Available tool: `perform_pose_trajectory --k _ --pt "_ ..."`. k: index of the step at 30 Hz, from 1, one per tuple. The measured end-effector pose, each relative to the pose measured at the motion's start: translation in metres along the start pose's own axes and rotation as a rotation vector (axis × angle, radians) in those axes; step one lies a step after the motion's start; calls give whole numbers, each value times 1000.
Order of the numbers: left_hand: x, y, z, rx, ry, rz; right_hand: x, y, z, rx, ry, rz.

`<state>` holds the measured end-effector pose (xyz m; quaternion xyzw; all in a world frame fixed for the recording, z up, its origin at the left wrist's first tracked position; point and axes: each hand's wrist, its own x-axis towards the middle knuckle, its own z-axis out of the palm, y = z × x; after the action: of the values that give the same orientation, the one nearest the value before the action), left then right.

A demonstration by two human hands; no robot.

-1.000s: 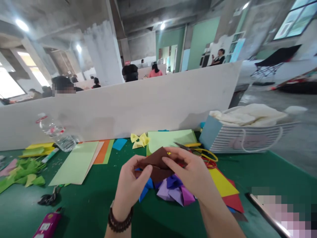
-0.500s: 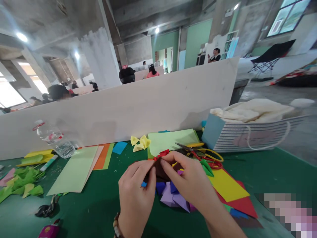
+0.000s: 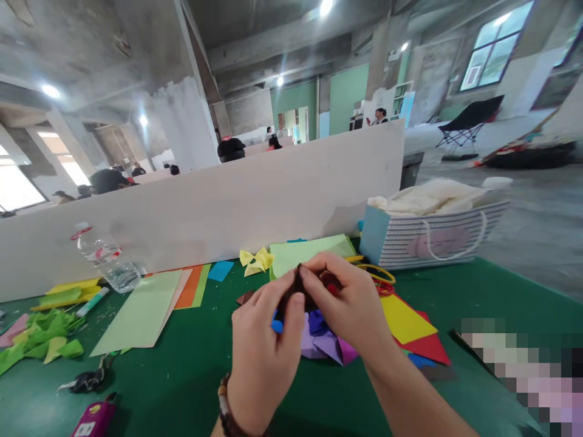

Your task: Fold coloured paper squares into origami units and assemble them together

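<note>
Brown folded paper (image 3: 298,290), sitting clamped between left grip (image 3: 264,358) and right grip (image 3: 339,300), fingertips pressing together on it, hovering just above purple folded paper (image 3: 324,347) and blue folded paper (image 3: 277,326) on green surface (image 3: 182,388); yellow scissor handles (image 3: 376,273) lying just beyond right grip, near yellow paper sheet (image 3: 404,318).

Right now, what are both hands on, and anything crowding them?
Left hand and right hand pinching dark brown folded paper at the fingertips. Purple folded paper directly below the hands. Yellow scissor handles just past the right hand.
</note>
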<state>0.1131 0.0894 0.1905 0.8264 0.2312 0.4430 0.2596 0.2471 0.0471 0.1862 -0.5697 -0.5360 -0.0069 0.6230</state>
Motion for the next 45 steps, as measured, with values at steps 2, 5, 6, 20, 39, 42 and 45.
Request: perform_pose_trajectory --k 2,5,6,20,39,42,45 --pt "4 -2 -4 -223 -85 -154 1 0 -1 30 -8 17" --pt "11 -12 -8 -410 -125 -266 3 1 -1 46 -47 19" --pt "13 -15 -9 -440 -127 -277 4 2 0 39 -52 9" --pt "20 -21 -5 -725 -273 -428 4 0 -5 113 -74 -176" --pt "16 -12 -3 -174 -59 -266 8 2 -8 128 -211 80" --pt "16 -10 -1 -114 -24 -258 7 2 -7 115 -207 35" --pt "16 -10 1 -105 -13 -267 6 3 -6 96 -189 1"
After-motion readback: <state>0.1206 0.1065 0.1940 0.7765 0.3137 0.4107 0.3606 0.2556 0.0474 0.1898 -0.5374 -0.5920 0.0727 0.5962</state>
